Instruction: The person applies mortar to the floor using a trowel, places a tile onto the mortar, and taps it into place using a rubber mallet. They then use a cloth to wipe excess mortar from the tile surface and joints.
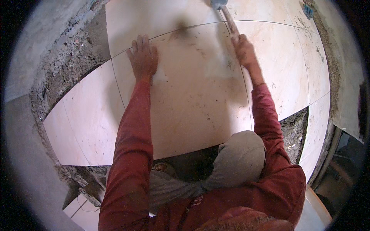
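Observation:
My left hand [143,58] lies flat with spread fingers on a large cream floor tile [185,107], close to its far joint. In my right hand [245,52] is a mallet [229,19], gripped by its pale handle. The mallet's blue-grey head is partly cut off by the top edge of the view and hangs over the farther tiles. Dark specks and smears of dirt mark the tile surface. I crouch at the tile's near edge, one knee just over it.
Rough mortar and rubble [69,57] border the tiles at the left. Bare bed also shows in a gap [295,133] at the right. A small blue object [308,11] lies at the far right. Grey walls rise on both sides.

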Available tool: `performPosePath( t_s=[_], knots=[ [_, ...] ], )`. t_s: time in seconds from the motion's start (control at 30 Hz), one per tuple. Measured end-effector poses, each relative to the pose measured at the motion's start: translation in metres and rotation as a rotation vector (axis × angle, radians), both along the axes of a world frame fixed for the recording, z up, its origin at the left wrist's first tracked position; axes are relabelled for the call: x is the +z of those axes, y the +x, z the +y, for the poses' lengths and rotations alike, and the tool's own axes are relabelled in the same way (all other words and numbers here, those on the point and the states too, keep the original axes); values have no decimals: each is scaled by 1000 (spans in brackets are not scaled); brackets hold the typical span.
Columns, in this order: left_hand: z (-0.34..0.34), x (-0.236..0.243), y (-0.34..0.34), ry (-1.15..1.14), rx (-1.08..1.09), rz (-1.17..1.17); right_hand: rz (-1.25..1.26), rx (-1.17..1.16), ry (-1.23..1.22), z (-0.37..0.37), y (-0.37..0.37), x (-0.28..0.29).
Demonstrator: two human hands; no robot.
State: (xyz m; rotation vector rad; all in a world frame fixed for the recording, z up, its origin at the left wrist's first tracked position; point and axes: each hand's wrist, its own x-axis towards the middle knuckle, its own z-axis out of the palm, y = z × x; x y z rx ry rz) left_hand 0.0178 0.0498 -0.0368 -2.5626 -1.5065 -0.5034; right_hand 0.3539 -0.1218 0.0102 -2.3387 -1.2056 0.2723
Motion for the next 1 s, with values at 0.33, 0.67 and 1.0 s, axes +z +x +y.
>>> performPosePath(
  t_s=[0.33, 0.67, 1.0],
  knots=[
    [-1, -4, -5, 3, 4, 12, 11, 75, -101, 17, 0, 15],
    [1, -2, -14, 43, 38, -5, 14, 300, 8, 37, -83, 22],
    [4, -11, -14, 6, 49, 57, 130, 317, 84, 44, -78, 44]
  ],
)
